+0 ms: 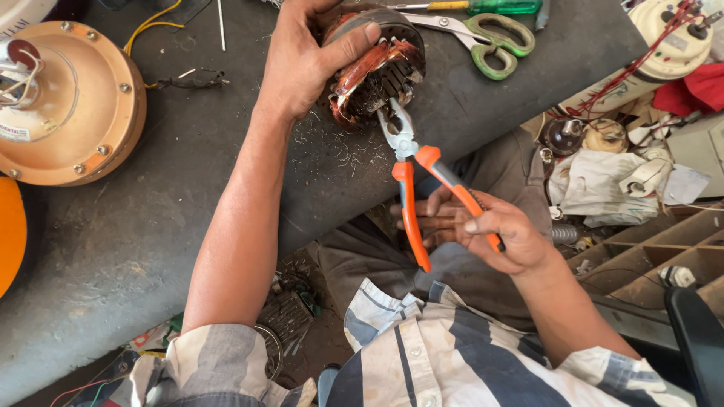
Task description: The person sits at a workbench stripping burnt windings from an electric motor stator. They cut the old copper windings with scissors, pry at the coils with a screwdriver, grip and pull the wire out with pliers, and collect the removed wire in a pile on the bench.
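Observation:
My left hand grips a round motor stator with copper windings, tilted on the dark workbench. My right hand holds orange-handled pliers by one handle, the handles spread apart. The pliers' metal jaws point up and touch the lower edge of the stator's copper coil. Bits of cut wire lie on the bench below the stator.
A copper-coloured fan motor housing sits at the left. Green-handled scissors and a screwdriver lie behind the stator. Cluttered parts, a cream motor with red wires and wooden compartments fill the right side.

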`<state>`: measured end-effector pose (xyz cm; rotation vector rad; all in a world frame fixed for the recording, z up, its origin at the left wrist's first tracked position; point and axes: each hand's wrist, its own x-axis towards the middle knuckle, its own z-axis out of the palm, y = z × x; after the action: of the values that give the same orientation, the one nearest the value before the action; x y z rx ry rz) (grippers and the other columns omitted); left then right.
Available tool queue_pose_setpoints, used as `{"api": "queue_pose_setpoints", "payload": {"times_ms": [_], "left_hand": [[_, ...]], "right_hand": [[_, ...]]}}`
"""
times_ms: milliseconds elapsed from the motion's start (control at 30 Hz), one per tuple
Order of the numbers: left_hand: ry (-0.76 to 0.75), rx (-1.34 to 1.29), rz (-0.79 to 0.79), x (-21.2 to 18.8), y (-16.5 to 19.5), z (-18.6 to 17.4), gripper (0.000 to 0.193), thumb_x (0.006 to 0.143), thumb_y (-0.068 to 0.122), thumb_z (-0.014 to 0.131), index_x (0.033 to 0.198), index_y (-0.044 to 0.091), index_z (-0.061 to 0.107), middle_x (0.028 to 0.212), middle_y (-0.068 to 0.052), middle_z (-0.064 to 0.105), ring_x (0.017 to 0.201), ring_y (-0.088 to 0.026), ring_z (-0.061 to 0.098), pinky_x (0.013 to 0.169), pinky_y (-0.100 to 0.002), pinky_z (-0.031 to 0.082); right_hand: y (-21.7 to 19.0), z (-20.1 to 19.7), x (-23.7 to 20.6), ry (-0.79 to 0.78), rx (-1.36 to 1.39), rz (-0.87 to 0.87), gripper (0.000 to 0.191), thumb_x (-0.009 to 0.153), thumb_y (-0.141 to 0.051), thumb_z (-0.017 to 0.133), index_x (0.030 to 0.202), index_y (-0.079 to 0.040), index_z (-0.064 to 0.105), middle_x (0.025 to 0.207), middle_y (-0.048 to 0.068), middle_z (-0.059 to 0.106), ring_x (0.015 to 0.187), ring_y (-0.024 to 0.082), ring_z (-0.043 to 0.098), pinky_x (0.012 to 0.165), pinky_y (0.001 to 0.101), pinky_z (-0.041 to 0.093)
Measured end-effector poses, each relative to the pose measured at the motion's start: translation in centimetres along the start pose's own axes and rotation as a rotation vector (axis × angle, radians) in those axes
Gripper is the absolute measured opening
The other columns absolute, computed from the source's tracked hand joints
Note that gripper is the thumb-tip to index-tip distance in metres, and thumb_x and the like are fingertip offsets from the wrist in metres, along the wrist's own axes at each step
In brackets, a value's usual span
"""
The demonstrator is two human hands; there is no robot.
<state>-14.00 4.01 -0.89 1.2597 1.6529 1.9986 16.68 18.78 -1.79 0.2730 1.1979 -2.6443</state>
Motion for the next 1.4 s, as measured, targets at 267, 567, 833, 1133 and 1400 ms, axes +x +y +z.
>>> {"api": "queue_pose_setpoints", "payload": {"times_ms": [267,567,833,1133,1400], "left_hand": [[-0.044,0.036,-0.006,0.0,0.8,-0.1,0.043,0.097,0.025,0.084,0.128,-0.002,0.07,0.119,-0.011,0.077,0.111,-0.017,0.075,0.103,-0.031,0.059],[-0.082,0.05,0.008,0.0,1.0,-0.1,0.044,0.098,0.027,0.085,0.128,-0.001,0.07,0.117,-0.01,0.078,0.108,-0.017,0.076,0.101,-0.031,0.06],[0.141,-0.102,-0.175,0.6,-1.0,-0.9,0.027,0.099,0.022,0.08,0.109,-0.002,0.072,0.096,-0.007,0.076,0.085,-0.014,0.072,0.079,-0.03,0.06],[0.06,-0.293,-0.119,0.5,-1.6,-1.4,0.031,0.097,0.015,0.084,0.118,-0.001,0.067,0.101,-0.005,0.075,0.09,-0.012,0.072,0.082,-0.029,0.061],[-0.109,-0.032,0.087,0.1,0.2,-0.6,0.037,0.101,0.014,0.086,0.128,-0.003,0.066,0.118,-0.013,0.078,0.108,-0.017,0.076,0.099,-0.031,0.062]], "right_hand": [[0.9,-1.6,1.2,-0.149,0.213,0.006,0.044,0.083,-0.019,0.065,0.123,-0.004,0.057,0.144,0.038,0.05,0.136,0.05,0.053,0.114,0.0585,0.042],[3.2,-1.6,1.5,-0.097,0.399,0.066,0.03,0.085,-0.012,0.065,0.112,-0.006,0.054,0.127,0.021,0.054,0.105,0.031,0.06,0.083,0.045,0.053],[2.0,0.9,1.1,0.259,-1.433,-0.2,0.026,0.074,-0.002,0.064,0.1,-0.003,0.062,0.096,0.016,0.052,0.081,0.031,0.06,0.074,0.0429,0.05],[2.1,3.1,2.2,0.4,-1.601,-0.245,0.038,0.073,-0.009,0.07,0.107,0.005,0.062,0.105,0.022,0.05,0.076,0.042,0.062,0.067,0.0507,0.052],[2.0,3.5,0.1,0.258,-1.327,-0.124,0.016,0.074,-0.004,0.062,0.089,-0.003,0.065,0.1,0.014,0.054,0.091,0.032,0.062,0.081,0.0433,0.049]]}}
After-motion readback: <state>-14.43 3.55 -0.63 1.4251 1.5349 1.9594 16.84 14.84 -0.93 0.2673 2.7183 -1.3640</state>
